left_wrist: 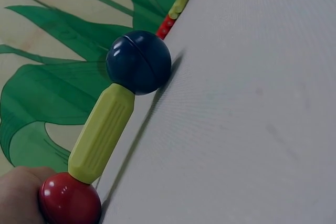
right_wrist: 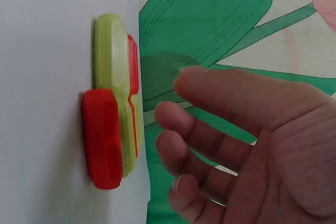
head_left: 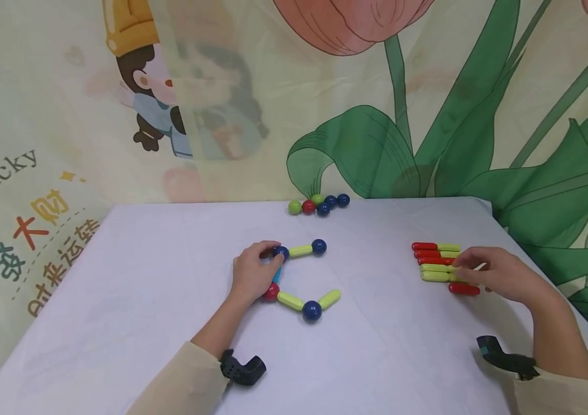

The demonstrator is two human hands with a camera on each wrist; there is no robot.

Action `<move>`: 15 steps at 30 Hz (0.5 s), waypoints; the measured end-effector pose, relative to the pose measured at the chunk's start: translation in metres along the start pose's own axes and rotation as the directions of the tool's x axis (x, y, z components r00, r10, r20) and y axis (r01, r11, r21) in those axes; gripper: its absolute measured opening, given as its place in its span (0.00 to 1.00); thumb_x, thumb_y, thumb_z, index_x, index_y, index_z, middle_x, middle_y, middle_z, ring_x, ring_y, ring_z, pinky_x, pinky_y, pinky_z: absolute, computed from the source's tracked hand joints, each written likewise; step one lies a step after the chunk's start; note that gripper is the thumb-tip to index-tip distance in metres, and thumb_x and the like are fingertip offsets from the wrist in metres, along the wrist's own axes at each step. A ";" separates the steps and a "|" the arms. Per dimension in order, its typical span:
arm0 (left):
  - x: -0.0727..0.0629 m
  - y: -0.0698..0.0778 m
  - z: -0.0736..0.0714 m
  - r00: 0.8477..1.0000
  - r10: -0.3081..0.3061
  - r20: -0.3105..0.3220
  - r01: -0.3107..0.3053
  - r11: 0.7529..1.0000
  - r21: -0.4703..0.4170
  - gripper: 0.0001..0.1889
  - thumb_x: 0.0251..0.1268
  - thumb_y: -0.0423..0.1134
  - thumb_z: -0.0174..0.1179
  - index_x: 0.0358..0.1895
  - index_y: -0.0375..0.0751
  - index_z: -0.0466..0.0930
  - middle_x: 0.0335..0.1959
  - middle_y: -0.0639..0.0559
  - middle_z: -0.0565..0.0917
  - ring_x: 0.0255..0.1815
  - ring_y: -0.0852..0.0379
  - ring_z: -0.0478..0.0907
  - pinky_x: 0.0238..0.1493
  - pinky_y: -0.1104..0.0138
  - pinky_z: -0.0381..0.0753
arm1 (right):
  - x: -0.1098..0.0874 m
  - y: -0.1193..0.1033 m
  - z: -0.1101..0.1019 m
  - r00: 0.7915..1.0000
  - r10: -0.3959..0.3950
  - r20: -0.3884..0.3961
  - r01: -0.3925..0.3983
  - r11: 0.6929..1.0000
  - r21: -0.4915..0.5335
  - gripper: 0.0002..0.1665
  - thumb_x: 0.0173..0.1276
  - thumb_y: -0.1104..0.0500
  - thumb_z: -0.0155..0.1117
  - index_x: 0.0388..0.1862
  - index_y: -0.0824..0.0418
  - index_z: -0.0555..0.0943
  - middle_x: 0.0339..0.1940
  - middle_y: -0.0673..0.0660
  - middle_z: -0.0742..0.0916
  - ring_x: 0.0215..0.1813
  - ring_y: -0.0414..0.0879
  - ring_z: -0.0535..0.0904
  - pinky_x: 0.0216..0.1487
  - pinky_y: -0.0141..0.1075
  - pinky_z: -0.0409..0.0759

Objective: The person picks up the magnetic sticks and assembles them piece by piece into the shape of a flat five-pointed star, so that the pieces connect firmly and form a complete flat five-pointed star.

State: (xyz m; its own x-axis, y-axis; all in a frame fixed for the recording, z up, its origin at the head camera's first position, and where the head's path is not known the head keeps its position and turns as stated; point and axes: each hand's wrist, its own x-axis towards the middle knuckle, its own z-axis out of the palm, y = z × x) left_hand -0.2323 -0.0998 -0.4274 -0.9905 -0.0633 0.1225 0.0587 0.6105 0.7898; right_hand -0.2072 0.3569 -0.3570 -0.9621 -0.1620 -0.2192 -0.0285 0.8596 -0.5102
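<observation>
My left hand [head_left: 256, 275] pinches a dark blue ball [head_left: 281, 252] at a corner of a joined chain of balls and rods. From that ball a yellow-green rod [head_left: 301, 251] leads to another blue ball [head_left: 319, 247]. A light blue rod [head_left: 276, 275] runs down to a red ball [head_left: 271, 293], then a yellow-green rod [head_left: 290, 300], a blue ball [head_left: 311, 311] and an end rod [head_left: 330, 299]. Over at the right, my right hand [head_left: 501, 272] hovers beside a group of red and yellow-green rods [head_left: 435, 276], its fingers loosely bent with nothing between them.
Several loose green, red and blue balls [head_left: 308, 207] lie at the table's back edge. A white cloth covers the table [head_left: 376, 357]. Behind it hangs a printed backdrop [head_left: 231, 178]. One red rod [right_wrist: 101, 139] lies nearest the right wrist camera.
</observation>
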 end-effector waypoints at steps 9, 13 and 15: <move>0.000 -0.002 0.000 1.000 -0.002 -0.008 0.002 1.000 0.000 0.17 0.69 0.44 0.66 0.59 0.49 0.86 0.56 0.49 0.88 0.62 0.48 0.80 0.70 0.46 0.63 | 0.000 0.011 -0.004 0.989 0.123 0.083 -0.115 0.989 -0.093 0.21 0.64 0.55 0.75 0.51 0.65 0.84 0.46 0.62 0.83 0.49 0.58 0.75 0.41 0.46 0.84; 0.000 -0.001 0.001 1.000 -0.006 -0.005 0.006 1.000 0.001 0.17 0.69 0.44 0.65 0.59 0.49 0.85 0.56 0.49 0.88 0.62 0.48 0.80 0.70 0.47 0.63 | 0.001 0.011 -0.001 0.984 0.142 0.105 -0.130 0.986 -0.106 0.21 0.61 0.56 0.77 0.49 0.65 0.84 0.45 0.62 0.83 0.48 0.58 0.75 0.43 0.47 0.84; 0.000 -0.001 0.001 1.000 -0.008 -0.006 0.008 1.000 0.001 0.17 0.69 0.44 0.65 0.59 0.49 0.86 0.55 0.49 0.88 0.62 0.48 0.80 0.69 0.47 0.63 | 0.001 0.010 0.001 0.984 0.141 0.111 -0.129 0.986 -0.110 0.22 0.58 0.57 0.78 0.48 0.65 0.84 0.44 0.62 0.83 0.48 0.57 0.75 0.43 0.46 0.84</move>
State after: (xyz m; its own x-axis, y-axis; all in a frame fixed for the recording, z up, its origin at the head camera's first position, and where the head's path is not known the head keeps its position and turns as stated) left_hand -0.2325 -0.0993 -0.4291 -0.9902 -0.0732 0.1193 0.0501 0.6107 0.7902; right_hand -0.2083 0.3649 -0.3637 -0.9205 -0.0919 -0.3799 0.0661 0.9214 -0.3830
